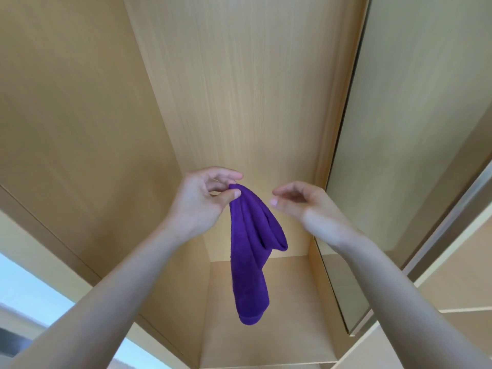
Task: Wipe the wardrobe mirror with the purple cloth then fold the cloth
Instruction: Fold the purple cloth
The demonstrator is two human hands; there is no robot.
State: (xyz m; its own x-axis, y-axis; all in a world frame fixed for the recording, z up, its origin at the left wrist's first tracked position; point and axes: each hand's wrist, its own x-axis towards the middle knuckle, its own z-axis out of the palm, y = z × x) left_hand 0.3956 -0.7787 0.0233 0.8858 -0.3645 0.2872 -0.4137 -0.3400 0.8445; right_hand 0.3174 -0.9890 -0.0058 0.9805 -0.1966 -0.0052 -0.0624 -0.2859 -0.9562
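Head view, I'm looking into an open wardrobe (239, 89), light wood panels on the back, left side and floor of the compartment. It fills most of the frame, so I place everything else against it. On the wardrobe's right edge sits the mirror (415, 123), a sliding door panel with a metal frame, reflecting the same tan wood; its lower corner ends low on the right of the compartment opening. Outside the wardrobe on the lower left is a pale bright strip, too blown out for me to tell what it is.

Both my forearms reach in from the bottom corners toward the middle of the wardrobe opening. Purple cloth (250, 251) hangs in the air in front of the wardrobe's back panel and above its floor, bunched into long vertical folds, one loop doubled up on its right side, the tail dangling lowest. It touches no wardrobe surface and is clear of the mirror.

Left hand (205, 201) pinches the cloth's top corner between thumb and fingers, carrying all of it. Right hand (303, 203) is just beside the cloth's top, on the mirror side, fingers loosely curled and apart, holding nothing, not touching the cloth.
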